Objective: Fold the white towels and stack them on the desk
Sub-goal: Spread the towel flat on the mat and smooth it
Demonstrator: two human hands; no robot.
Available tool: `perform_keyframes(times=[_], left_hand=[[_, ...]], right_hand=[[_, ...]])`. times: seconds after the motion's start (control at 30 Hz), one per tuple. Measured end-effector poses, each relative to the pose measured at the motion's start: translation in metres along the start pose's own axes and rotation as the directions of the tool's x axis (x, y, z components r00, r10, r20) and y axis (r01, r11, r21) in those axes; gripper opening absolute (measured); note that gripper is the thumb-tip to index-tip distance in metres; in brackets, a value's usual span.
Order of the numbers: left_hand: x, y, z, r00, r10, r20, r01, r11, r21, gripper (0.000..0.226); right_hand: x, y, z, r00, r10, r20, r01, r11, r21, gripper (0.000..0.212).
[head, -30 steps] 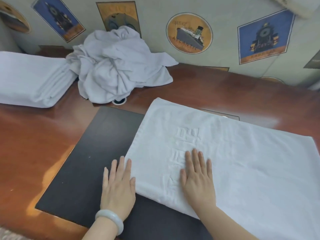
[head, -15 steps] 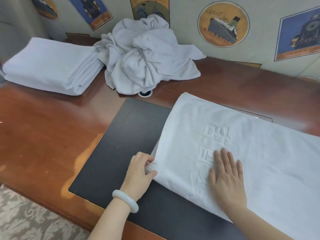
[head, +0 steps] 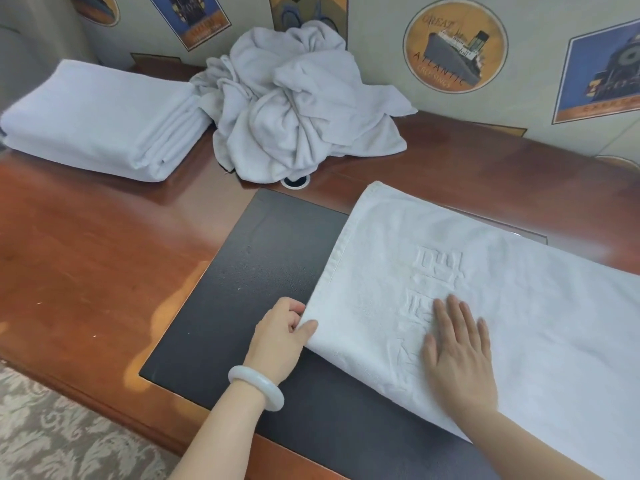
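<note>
A white towel [head: 519, 306] with raised woven characters lies flat across the black desk pad [head: 249, 299], reaching out of view at the right. My left hand [head: 280, 334] pinches the towel's near left corner, thumb on top and fingers curled under the edge. My right hand [head: 457, 355] rests flat on the towel with straight fingers, just right of the characters. A stack of folded white towels [head: 100, 119] sits at the far left of the desk. A crumpled heap of white towels [head: 298, 105] lies against the wall behind the pad.
The reddish wooden desk [head: 86, 254] has bare surface left of the pad. A round cable grommet [head: 296, 181] peeks out under the heap. A wall with ship and train posters [head: 453, 46] backs the desk. Patterned carpet [head: 52, 434] shows at bottom left.
My left hand went from lying flat beside the towel to pinching its near left corner. The view shifted left, bringing the folded stack fully into sight. My right hand stayed flat.
</note>
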State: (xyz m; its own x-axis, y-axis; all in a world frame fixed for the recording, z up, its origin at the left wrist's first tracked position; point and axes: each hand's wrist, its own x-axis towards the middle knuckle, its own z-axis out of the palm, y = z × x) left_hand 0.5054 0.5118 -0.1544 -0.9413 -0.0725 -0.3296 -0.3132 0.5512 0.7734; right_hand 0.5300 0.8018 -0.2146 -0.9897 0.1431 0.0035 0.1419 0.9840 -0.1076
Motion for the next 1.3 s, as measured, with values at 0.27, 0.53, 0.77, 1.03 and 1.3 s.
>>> perform_keyframes(times=[0.27,0.53,0.77,1.03,1.3], left_hand=[[-0.012,-0.023,-0.004,0.996,-0.090,0.009,0.087,0.983,0.165,0.026],[-0.001,0.038,0.083,0.793,0.499,0.350,-0.597,0.523,0.608,0.055],[0.055,0.020,0.045,0.982,0.133,0.136,-0.188,0.575,0.796,0.061],[0.064,0.097,0.134,0.713,0.438,0.547,-0.693,0.320,0.646,0.065],[0.157,0.112,0.099,0.963,0.147,0.225,-0.268,0.504,0.821,0.060]], right_hand=[[0.000,0.000,-0.001,1.000,-0.021,0.004,0.021,1.000,0.011,0.064],[0.000,0.001,0.001,1.000,-0.026,0.001,0.026,1.000,-0.002,0.063],[-0.002,0.003,0.003,0.998,-0.059,-0.019,0.059,0.998,0.000,0.060],[-0.001,0.002,0.003,0.997,-0.071,-0.029,0.071,0.997,0.014,0.059],[-0.001,0.006,0.007,0.995,-0.089,-0.043,0.090,0.995,0.031,0.062]])
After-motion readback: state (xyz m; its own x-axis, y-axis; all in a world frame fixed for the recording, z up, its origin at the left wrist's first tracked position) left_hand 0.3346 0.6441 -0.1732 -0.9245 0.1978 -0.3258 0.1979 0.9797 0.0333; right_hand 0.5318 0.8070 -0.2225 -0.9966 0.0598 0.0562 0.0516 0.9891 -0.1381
